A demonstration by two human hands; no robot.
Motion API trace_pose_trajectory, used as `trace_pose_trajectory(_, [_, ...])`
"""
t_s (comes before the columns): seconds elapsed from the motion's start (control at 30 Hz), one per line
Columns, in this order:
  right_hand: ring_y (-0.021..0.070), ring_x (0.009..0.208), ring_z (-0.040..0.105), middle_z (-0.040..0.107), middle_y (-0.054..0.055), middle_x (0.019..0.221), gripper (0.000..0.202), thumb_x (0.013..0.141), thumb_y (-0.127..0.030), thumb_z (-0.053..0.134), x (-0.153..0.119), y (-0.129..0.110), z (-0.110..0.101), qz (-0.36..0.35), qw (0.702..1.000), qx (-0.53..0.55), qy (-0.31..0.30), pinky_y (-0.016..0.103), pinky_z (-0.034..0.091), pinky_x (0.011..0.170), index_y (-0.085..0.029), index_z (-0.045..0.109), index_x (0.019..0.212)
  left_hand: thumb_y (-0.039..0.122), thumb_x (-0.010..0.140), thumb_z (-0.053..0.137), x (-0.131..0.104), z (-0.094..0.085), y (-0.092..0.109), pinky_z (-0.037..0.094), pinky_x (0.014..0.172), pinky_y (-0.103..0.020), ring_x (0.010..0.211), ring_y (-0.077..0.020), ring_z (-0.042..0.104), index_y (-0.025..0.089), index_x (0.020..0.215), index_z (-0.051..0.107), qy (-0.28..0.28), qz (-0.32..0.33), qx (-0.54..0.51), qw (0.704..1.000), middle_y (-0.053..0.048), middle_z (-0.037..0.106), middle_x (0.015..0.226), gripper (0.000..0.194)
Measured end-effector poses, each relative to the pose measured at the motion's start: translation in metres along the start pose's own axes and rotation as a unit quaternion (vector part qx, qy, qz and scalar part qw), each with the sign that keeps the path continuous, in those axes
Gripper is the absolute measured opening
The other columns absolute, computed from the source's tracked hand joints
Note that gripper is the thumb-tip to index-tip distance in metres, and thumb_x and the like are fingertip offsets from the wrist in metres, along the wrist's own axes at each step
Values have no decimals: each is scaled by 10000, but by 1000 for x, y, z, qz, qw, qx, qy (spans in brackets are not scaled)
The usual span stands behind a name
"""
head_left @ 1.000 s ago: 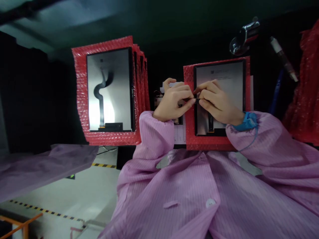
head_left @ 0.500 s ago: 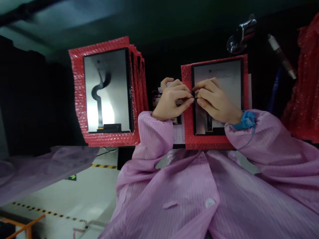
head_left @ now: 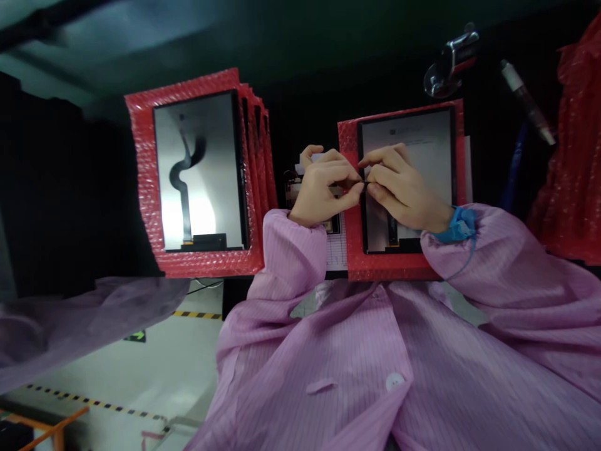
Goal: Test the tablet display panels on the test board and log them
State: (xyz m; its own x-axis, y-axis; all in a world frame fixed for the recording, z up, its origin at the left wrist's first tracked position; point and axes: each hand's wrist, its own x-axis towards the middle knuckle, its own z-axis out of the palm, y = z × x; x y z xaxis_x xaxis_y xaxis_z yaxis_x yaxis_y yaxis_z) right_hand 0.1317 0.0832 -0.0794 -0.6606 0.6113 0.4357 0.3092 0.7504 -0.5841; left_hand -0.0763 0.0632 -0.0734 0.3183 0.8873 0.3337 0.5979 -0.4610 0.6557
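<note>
A grey-backed display panel [head_left: 429, 141] with a black border lies on a red bubble-wrap pouch [head_left: 361, 268] in front of me. Its dark flex cable [head_left: 392, 230] rises from the lower edge and passes beneath my right hand [head_left: 406, 191]. Over the panel's left border, my left hand [head_left: 323, 188] and my right hand meet, thumbs and index fingers pinched together. Between the fingertips shows a small dark bit, which looks like the cable's end; the fingers hide most of it. A blue band [head_left: 457, 225] circles my right wrist.
To the left, another display panel [head_left: 218, 181] with a curved cable tops a stack of red bubble-wrap pouches [head_left: 145, 181]. Behind the right panel stand a clear suction cup tool [head_left: 439, 78] and a pen [head_left: 526, 97]. More red bubble wrap [head_left: 575, 169] is at far right. A purple sleeve [head_left: 94, 319] shows at left.
The whole view has shifted slightly. Both hands keep their pinch at the panel's left border, with hardly any movement of the fingers.
</note>
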Motion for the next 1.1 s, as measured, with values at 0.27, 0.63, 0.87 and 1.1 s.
trace_pose_trajectory(0.27, [270,1120,528,630,113,1219,236,1062,-311,383,-1,1,3,-6,999,-32,-9,501,487,991,-201,562,954,343,885,617,1,4,5,321,1101,-523,886,-224,626,226,696,563,-16,-31,115,993,25,639,718,229])
trace_pose_trajectory(0.63, [353,1192,516,569,191,1246,339,984,-338,549,-15,-4,-27,270,940,-191,80,585,439,1039,-129,545,1250,369,901,509,-2,-2,8,278,1098,-489,910,-227,611,234,782,625,96,-1,147,984,-12,694,817,215])
trace_pose_trajectory(0.87, [427,1189,552,576,297,1245,382,935,-137,509,-68,-18,-61,494,791,-355,71,524,512,843,-66,545,1309,465,940,456,-3,-7,9,439,914,-472,996,-279,617,205,951,683,325,112,117,932,-113,695,1046,345])
trace_pose_trajectory(1.1, [307,914,687,702,197,996,158,895,-129,546,-82,-27,-84,561,804,-182,73,417,509,803,-95,654,1005,261,964,564,-17,-6,54,502,719,-330,803,-188,641,214,893,671,283,154,-90,942,-24,672,827,136])
